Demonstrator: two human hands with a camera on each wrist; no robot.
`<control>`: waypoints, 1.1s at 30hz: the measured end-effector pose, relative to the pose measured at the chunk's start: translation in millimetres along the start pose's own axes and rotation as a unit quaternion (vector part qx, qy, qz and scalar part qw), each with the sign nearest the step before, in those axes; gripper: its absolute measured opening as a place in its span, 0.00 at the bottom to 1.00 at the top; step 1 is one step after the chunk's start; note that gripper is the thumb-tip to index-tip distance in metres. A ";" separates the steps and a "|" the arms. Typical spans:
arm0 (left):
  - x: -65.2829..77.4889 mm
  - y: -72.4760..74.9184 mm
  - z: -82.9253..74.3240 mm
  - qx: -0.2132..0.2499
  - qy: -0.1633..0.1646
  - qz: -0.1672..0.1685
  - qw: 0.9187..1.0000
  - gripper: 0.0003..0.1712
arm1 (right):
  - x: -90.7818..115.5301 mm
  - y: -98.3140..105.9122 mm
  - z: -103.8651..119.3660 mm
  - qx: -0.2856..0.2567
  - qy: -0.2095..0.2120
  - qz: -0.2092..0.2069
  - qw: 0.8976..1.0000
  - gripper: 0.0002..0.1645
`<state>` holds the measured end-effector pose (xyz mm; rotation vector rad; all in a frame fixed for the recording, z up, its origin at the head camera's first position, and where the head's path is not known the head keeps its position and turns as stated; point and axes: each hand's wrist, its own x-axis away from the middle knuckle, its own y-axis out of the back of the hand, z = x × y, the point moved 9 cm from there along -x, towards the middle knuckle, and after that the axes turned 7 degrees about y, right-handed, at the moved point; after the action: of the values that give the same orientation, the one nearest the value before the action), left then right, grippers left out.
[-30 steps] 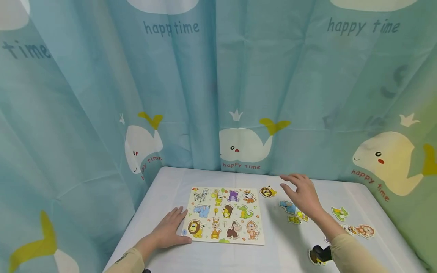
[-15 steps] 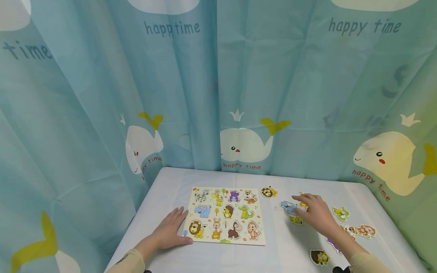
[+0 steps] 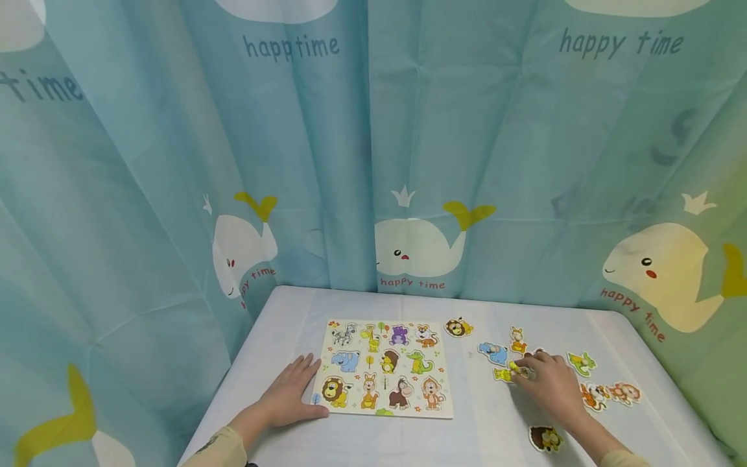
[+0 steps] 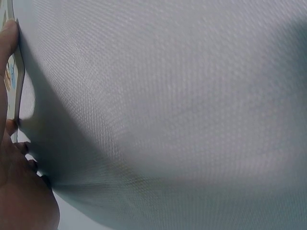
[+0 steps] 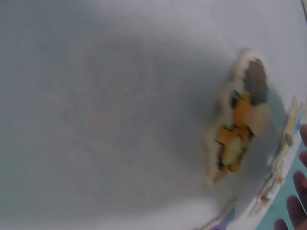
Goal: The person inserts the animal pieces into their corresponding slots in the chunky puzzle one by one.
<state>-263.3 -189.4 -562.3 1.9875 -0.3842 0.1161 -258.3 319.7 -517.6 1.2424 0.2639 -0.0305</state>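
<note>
On the table lies a pale animal puzzle board (image 3: 379,415). My left hand (image 3: 290,392) lies flat at its left edge, fingers straight, thumb by the near corner; the left wrist view shows this hand (image 4: 7,158) against the board's rim. My right hand (image 3: 551,389) is lowered over the loose pieces, thumb and fingertips drawn together at the giraffe puzzle piece (image 3: 502,375), apparently pinching it. The hand partly covers this piece and a brown one (image 3: 533,353). Beside it lie the elephant piece (image 3: 493,353) and kangaroo piece (image 3: 517,339).
A lion piece (image 3: 458,327) lies right of the board. Crocodile (image 3: 580,364), tiger (image 3: 593,396) and monkey (image 3: 624,394) pieces are farther right, and a hedgehog piece (image 3: 545,439) is nearer. A blue curtain (image 3: 327,162) hangs behind the table.
My right hand has come down and to the right, from above the elephant piece to the giraffe piece, its fingers drawing together. The kangaroo piece is uncovered. My left hand stays at the board.
</note>
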 end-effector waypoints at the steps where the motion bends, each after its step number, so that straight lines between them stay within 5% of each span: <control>1: 0.0 0.0 -0.1 0.000 0.000 0.000 1.000 0.66 | 1.7 -0.9 -1.9 0.002 -0.008 -0.007 1.000 0.18; 13: 0.1 0.1 -0.4 -0.003 0.001 0.001 1.000 0.66 | 2.6 -8.3 -12.8 0.011 -0.063 -0.010 0.998 0.12; 33: -2.0 0.3 0.1 -0.006 0.001 0.005 1.000 0.66 | 1.5 -11.8 -9.4 0.018 -0.054 -0.032 0.998 0.10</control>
<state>-265.3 -189.2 -562.5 1.9745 -0.3918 0.1222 -260.5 324.9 -531.6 1.2630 0.2104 -0.1584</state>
